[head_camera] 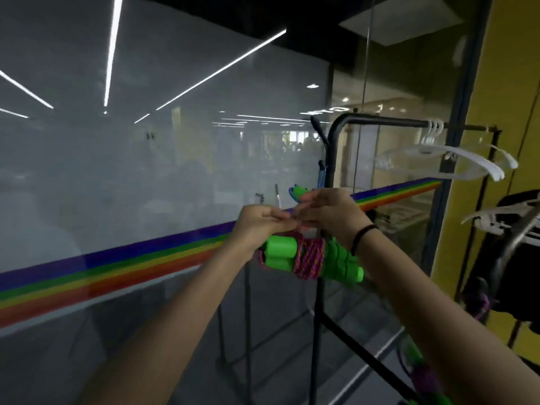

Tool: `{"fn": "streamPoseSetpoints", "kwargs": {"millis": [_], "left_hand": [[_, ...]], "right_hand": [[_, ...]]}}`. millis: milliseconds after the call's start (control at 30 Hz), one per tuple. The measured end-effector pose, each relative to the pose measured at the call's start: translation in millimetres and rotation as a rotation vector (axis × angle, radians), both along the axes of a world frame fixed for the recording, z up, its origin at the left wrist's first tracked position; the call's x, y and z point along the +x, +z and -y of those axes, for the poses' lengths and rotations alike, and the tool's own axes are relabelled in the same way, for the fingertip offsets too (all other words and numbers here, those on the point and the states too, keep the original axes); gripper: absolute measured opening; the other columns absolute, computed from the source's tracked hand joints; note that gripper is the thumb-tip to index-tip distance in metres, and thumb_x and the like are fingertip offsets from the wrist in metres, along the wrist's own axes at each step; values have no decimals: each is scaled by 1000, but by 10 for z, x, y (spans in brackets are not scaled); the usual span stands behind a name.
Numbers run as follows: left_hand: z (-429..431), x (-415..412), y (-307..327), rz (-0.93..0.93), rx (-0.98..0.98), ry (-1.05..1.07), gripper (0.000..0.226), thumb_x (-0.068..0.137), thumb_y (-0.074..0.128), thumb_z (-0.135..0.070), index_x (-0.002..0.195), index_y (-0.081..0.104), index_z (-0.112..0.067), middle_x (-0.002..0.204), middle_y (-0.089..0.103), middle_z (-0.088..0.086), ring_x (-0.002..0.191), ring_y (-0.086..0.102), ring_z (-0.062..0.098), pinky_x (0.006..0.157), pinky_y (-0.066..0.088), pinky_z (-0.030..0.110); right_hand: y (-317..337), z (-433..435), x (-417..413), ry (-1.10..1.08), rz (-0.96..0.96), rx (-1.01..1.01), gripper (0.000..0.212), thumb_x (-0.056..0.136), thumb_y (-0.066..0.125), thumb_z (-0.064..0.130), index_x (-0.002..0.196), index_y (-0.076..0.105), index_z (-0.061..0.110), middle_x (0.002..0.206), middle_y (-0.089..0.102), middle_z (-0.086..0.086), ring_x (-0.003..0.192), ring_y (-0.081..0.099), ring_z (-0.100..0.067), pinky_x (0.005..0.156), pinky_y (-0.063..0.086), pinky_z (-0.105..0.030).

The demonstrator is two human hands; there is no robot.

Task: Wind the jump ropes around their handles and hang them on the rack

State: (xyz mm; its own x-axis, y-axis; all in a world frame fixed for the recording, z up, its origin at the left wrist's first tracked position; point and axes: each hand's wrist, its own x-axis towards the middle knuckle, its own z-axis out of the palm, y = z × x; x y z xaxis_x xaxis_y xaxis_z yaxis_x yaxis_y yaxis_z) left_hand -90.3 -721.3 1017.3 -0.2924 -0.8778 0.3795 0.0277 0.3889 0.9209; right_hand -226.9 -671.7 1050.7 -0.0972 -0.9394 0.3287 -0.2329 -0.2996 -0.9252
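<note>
A jump rope bundle (304, 257) with bright green handles and a pink-purple cord wound round them hangs just below my hands, against the black rack's upright post (331, 159). My left hand (260, 222) and my right hand (330, 209) meet above the bundle, fingers pinched together on its cord; the cord between the fingers is mostly hidden. A second green handle end (298, 192) pokes out above my right hand. Another wound green and purple rope (423, 375) hangs at the lower right of the rack.
The rack's top bar (409, 122) carries several white hangers (455, 162). A black garment (514, 252) hangs at the right by a yellow wall. A glass wall with a rainbow stripe (117, 264) stands right behind the rack.
</note>
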Motion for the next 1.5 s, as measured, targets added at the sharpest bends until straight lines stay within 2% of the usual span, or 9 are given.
{"fn": "streamPoseSetpoints", "kwargs": {"millis": [233, 333, 533, 700, 833, 1000, 1200, 1367, 1500], "left_hand": [[1056, -123, 764, 2, -83, -253, 3, 76, 71, -8, 76, 68, -8, 63, 72, -6, 59, 65, 5, 62, 54, 17], [1349, -239, 975, 9, -125, -341, 7, 81, 67, -13, 74, 67, -11, 61, 71, -7, 58, 65, 3, 59, 53, 16], [1719, -435, 1299, -134, -186, -476, 9, 85, 62, -13, 76, 64, -11, 60, 66, -6, 53, 60, 7, 55, 49, 18], [1852, -572, 1379, -166, -239, -491, 11, 89, 58, -13, 79, 60, -7, 70, 60, 3, 59, 56, 11, 61, 46, 24], [1898, -698, 1321, -104, -196, -487, 15, 88, 59, -12, 75, 61, -5, 69, 60, 6, 51, 58, 8, 56, 49, 20], [1930, -800, 1077, -9, -9, -531, 9, 84, 63, -10, 76, 64, -7, 56, 65, -3, 52, 62, 11, 59, 52, 23], [1868, -746, 955, 80, -32, -430, 23, 87, 48, 7, 100, 66, 3, 78, 65, 9, 72, 62, 22, 79, 52, 34], [1713, -640, 957, 62, -44, -323, 23, 87, 57, -2, 77, 69, -19, 78, 67, 1, 68, 64, 13, 62, 55, 23], [1514, -474, 991, 28, -78, -275, 16, 91, 55, -16, 89, 71, -14, 83, 69, -1, 65, 67, 8, 60, 56, 19]], "right_hand": [[720, 550, -188, -102, -65, -54, 25, 77, 59, -14, 91, 55, 5, 79, 61, -11, 58, 61, -10, 49, 50, -12], [907, 751, -253, -236, -161, -95, 22, 79, 61, -8, 80, 55, 13, 92, 62, -16, 78, 57, -22, 64, 48, -24], [1168, 1188, -291, -493, -324, -432, 21, 77, 62, -2, 73, 60, 18, 79, 63, -7, 77, 61, -20, 76, 52, -31], [1275, 1347, -321, -724, -444, -553, 16, 73, 65, 3, 81, 62, 16, 74, 60, 8, 66, 57, -1, 57, 45, -4], [1202, 1340, -454, -809, -489, -442, 5, 77, 67, 8, 81, 69, 10, 73, 63, 4, 64, 56, -4, 55, 45, -6], [952, 1338, -555, -809, -549, -358, 13, 76, 66, 3, 87, 70, 8, 79, 63, 4, 81, 61, -16, 76, 53, -33], [696, 1460, -476, -781, -454, -334, 29, 80, 58, -3, 104, 49, 9, 94, 59, -7, 82, 57, -18, 59, 44, -15], [694, 1353, -526, -707, -359, -309, 20, 82, 61, 8, 100, 54, 13, 97, 64, -7, 88, 61, -22, 77, 54, -35], [695, 1170, -443, -691, -343, -439, 7, 84, 58, 12, 87, 65, 14, 90, 65, 0, 79, 62, -17, 69, 52, -31]]}}
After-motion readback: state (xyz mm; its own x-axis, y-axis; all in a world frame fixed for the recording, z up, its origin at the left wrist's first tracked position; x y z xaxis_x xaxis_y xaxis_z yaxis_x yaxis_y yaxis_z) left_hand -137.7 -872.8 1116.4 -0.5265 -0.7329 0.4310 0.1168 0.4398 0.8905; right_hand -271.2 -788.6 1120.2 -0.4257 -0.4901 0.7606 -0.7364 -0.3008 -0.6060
